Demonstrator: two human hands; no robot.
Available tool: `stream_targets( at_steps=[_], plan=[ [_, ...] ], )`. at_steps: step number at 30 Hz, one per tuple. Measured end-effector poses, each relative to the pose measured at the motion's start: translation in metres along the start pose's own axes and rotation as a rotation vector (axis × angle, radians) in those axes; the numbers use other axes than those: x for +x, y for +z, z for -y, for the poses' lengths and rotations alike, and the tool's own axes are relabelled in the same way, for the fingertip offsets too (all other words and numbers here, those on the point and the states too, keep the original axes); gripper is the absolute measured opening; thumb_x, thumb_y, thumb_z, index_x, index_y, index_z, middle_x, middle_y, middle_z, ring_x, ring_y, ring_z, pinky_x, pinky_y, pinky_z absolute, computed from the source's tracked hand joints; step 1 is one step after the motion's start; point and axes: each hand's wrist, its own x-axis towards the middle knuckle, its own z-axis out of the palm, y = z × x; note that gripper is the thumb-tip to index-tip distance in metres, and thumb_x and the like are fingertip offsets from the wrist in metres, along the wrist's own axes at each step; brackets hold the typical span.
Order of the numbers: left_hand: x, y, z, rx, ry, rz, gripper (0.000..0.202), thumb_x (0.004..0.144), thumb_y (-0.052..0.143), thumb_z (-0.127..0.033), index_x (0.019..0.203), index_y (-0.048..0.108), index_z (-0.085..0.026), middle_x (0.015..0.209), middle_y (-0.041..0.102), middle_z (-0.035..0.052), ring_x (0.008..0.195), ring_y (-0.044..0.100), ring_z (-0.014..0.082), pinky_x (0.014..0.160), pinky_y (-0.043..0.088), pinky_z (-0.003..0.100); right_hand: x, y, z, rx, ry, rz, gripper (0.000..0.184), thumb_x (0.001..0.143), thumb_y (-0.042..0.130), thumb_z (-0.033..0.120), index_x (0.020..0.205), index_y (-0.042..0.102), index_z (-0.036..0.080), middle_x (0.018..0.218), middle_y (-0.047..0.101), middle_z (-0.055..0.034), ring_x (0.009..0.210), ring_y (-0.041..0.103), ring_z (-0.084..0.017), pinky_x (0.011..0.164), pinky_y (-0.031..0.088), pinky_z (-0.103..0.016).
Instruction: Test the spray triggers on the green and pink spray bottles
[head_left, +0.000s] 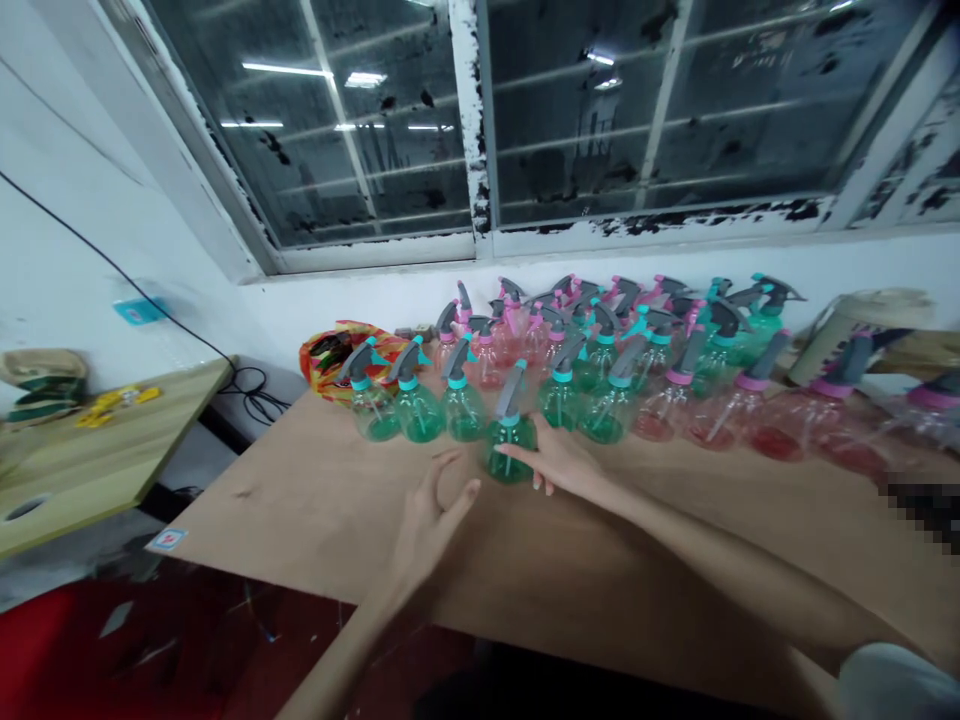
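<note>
A green spray bottle [511, 462] with a grey trigger head and turquoise collar stands upright on the brown table [330, 520], in front of the other bottles. My right hand [559, 462] is closed on its right side, one finger lying across the front of the bottle. To the left of it, my left hand [431, 520] is open and apart from the bottle, thumb and fingers spread, holding nothing. Several more green bottles [418, 412] stand in a row just behind, and pink bottles [780, 425] carry the row on to the right.
More pink and green spray bottles [517, 335] crowd against the wall under the window [375, 120]. A red and yellow bag [330, 365] lies at the back left. A whitish container [855, 325] is at the back right. Beyond a gap, a wooden desk [150, 440] holds yellow pieces.
</note>
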Motion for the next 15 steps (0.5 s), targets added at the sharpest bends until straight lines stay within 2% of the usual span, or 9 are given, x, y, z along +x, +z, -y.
stream_targets(
  at_steps=[3, 7, 9, 12, 15],
  plan=[
    [0.011, 0.017, -0.015, -0.099, 0.065, 0.088, 0.062, 0.078, 0.064, -0.042, 0.132, 0.039, -0.023, 0.135, 0.050, 0.0117, 0.123, 0.048, 0.0300, 0.098, 0.042, 0.048, -0.033, 0.001, 0.001, -0.083, -0.032, -0.021, 0.058, 0.080, 0.052, 0.056, 0.119, 0.048, 0.013, 0.044, 0.059, 0.0008, 0.037, 0.058, -0.019, 0.037, 0.039, -0.025],
    [0.021, 0.031, -0.048, -0.260, 0.131, 0.226, 0.072, 0.077, 0.067, -0.040, 0.137, 0.032, -0.022, 0.139, 0.045, 0.0142, 0.124, 0.047, 0.0301, 0.101, 0.039, 0.048, -0.071, 0.002, -0.002, -0.216, -0.083, -0.092, 0.051, 0.077, 0.056, 0.055, 0.108, 0.055, 0.015, 0.067, 0.069, -0.0085, 0.060, 0.067, -0.027, 0.047, 0.041, -0.030],
    [0.023, 0.034, -0.066, -0.250, 0.163, 0.255, 0.068, 0.076, 0.068, -0.040, 0.134, 0.037, -0.022, 0.133, 0.051, 0.0133, 0.120, 0.051, 0.0301, 0.099, 0.041, 0.047, -0.085, 0.003, -0.004, -0.316, -0.112, -0.120, 0.054, 0.076, 0.055, 0.061, 0.104, 0.057, 0.015, 0.075, 0.071, -0.0107, 0.065, 0.068, -0.030, 0.050, 0.043, -0.032],
    [0.023, 0.041, -0.086, -0.258, 0.198, 0.303, 0.050, 0.078, 0.065, -0.037, 0.122, 0.050, -0.021, 0.121, 0.060, 0.0107, 0.109, 0.058, 0.0277, 0.094, 0.045, 0.043, -0.100, 0.001, -0.010, -0.453, -0.130, -0.148, 0.058, 0.075, 0.053, 0.066, 0.103, 0.058, 0.015, 0.075, 0.072, -0.0109, 0.065, 0.069, -0.031, 0.052, 0.044, -0.033],
    [0.020, 0.054, -0.094, -0.302, 0.222, 0.305, 0.033, 0.083, 0.057, -0.028, 0.116, 0.055, -0.020, 0.111, 0.064, 0.0087, 0.099, 0.063, 0.0240, 0.087, 0.049, 0.038, -0.111, -0.011, -0.021, -0.415, -0.149, -0.077, 0.062, 0.076, 0.053, 0.066, 0.109, 0.056, 0.013, 0.071, 0.071, -0.0081, 0.062, 0.068, -0.028, 0.052, 0.046, -0.033]
  ],
)
